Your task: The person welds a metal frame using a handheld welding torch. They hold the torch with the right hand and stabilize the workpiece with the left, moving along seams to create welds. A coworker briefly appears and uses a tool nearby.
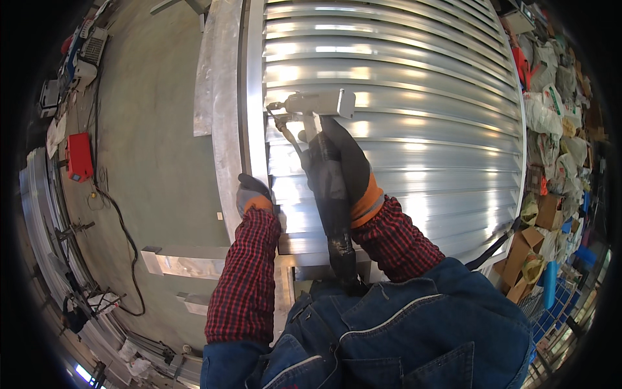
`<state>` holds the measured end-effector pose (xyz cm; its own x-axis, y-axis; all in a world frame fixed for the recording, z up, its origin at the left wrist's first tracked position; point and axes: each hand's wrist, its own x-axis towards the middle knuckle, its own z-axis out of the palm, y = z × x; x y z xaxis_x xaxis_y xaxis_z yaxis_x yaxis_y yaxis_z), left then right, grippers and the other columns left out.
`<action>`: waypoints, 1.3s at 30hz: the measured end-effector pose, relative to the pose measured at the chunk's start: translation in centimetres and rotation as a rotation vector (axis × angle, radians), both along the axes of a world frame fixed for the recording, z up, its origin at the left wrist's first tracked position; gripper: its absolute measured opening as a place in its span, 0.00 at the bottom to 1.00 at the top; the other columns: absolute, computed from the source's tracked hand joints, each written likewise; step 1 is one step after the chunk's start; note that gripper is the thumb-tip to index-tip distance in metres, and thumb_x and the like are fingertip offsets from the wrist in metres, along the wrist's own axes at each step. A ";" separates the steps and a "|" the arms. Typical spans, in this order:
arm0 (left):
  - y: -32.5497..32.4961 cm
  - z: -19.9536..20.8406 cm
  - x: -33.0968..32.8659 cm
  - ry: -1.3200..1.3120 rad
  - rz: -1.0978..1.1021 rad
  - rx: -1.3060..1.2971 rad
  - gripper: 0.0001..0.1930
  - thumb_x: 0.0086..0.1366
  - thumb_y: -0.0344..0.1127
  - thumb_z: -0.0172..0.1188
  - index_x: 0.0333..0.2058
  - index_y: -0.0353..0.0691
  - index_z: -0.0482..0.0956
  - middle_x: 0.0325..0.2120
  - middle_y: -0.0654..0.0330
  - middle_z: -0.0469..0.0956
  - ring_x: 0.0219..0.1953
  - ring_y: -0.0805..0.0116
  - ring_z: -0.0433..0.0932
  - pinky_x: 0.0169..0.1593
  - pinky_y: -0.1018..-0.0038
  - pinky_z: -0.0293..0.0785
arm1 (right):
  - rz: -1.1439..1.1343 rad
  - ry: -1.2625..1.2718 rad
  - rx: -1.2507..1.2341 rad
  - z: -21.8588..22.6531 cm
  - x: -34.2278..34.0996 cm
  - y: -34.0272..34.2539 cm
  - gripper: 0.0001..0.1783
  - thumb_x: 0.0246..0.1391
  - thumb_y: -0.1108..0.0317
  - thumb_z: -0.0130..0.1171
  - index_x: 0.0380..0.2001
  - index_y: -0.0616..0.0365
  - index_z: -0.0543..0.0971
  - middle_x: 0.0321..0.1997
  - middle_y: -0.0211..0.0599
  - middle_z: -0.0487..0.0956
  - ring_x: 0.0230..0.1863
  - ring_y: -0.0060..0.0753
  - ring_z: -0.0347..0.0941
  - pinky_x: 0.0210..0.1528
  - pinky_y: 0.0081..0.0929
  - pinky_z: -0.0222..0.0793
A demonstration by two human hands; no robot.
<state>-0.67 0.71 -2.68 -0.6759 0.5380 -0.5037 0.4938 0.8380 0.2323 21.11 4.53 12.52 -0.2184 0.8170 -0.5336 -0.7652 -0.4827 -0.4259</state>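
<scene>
My gloved right hand is closed round the handle of a welding gun. This gun has a pale grey boxy head, and its nozzle points left at the side rail of a slatted metal panel. Beneath the nozzle runs a thin brass-coloured wire-feed tube, bending back toward the handle. A thick black cable sleeve trails from the gun to my body. Lower down, my gloved left hand grips the bright side rail of the panel. Its fingers are curled and partly hidden.
Flat metal bars lie left of the panel, and a metal box-section bar juts out below. On the floor stands a red box beside a black cable. Bags and cardboard boxes crowd the right side.
</scene>
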 end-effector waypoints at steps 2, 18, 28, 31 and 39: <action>-0.7 -1.8 -0.5 -0.026 0.055 0.027 0.43 0.80 0.62 0.26 0.53 0.33 0.86 0.52 0.38 0.84 0.59 0.34 0.80 0.62 0.49 0.74 | 0.021 -0.098 0.016 0.0 0.1 -0.3 0.23 0.74 0.45 0.54 0.39 0.55 0.81 0.30 0.32 0.80 0.28 0.22 0.75 0.32 0.21 0.73; -2.5 -9.1 -3.0 -0.084 0.108 -0.014 0.49 0.75 0.75 0.30 0.58 0.34 0.83 0.50 0.42 0.87 0.53 0.39 0.83 0.56 0.53 0.77 | 0.037 0.002 -0.029 -2.3 -0.3 -0.8 0.19 0.76 0.53 0.53 0.46 0.59 0.80 0.36 0.25 0.78 0.36 0.20 0.74 0.41 0.20 0.74; -0.2 0.6 0.7 -0.127 0.121 0.022 0.46 0.78 0.67 0.25 0.54 0.32 0.85 0.50 0.38 0.85 0.56 0.33 0.81 0.59 0.48 0.76 | 0.029 -0.044 -0.003 -3.1 -1.2 -0.2 0.25 0.71 0.42 0.59 0.35 0.53 0.82 0.26 0.33 0.81 0.21 0.22 0.74 0.25 0.22 0.72; 0.3 2.7 1.5 -0.102 0.077 0.023 0.45 0.79 0.64 0.23 0.52 0.32 0.86 0.51 0.38 0.84 0.58 0.32 0.80 0.61 0.47 0.74 | 0.025 -0.096 0.031 -2.9 -1.3 -0.2 0.25 0.71 0.42 0.58 0.35 0.54 0.82 0.26 0.32 0.81 0.21 0.22 0.74 0.25 0.22 0.72; 0.3 2.1 1.2 -0.054 0.046 0.021 0.45 0.80 0.63 0.24 0.52 0.32 0.86 0.52 0.38 0.84 0.58 0.32 0.79 0.61 0.46 0.74 | 0.000 -0.010 -0.039 -2.8 -1.1 -0.3 0.21 0.72 0.46 0.58 0.39 0.54 0.81 0.29 0.32 0.81 0.25 0.22 0.74 0.28 0.23 0.73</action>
<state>0.48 0.96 -0.56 -0.6722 0.5177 -0.5293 0.4409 0.8542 0.2756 19.97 4.22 9.75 -0.2127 0.7957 -0.5670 -0.7610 -0.4989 -0.4146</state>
